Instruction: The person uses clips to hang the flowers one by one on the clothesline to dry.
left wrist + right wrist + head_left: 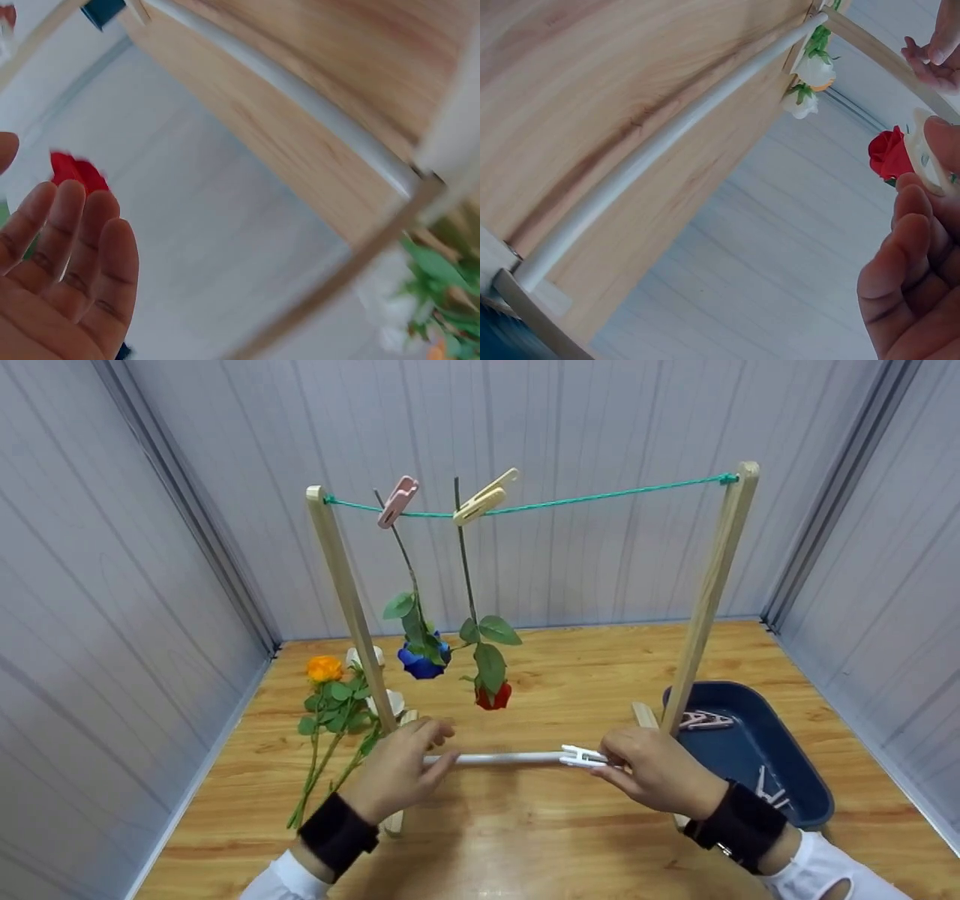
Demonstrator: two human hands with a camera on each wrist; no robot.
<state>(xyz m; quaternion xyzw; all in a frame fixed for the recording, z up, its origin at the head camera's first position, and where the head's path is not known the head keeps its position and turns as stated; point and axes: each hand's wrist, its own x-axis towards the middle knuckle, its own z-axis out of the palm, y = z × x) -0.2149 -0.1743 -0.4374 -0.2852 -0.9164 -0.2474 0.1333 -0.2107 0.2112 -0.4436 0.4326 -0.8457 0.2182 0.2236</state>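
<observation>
My right hand point(664, 769) pinches a white clothespin point(581, 756) between thumb and fingers, its jaws pointing left, near the right post. The right wrist view shows the same clothespin point(922, 156) with the thumb over it. My left hand point(405, 769) is empty beside the left post, fingers loosely extended, overlapping the frame's white bar point(510, 758). Beyond the hands, a blue rose point(424, 655) hangs head down from a green cord point(600, 497) by a pink clothespin point(398, 502). Right of it a red rose point(493, 695) hangs by a yellow clothespin point(484, 499).
An orange rose point(325, 668) and white roses point(386, 703) lie on the wooden table point(570, 682), left of the frame. A dark blue tray point(787, 750) with several clothespins stands behind the right wooden post point(712, 592). Panel walls enclose the table.
</observation>
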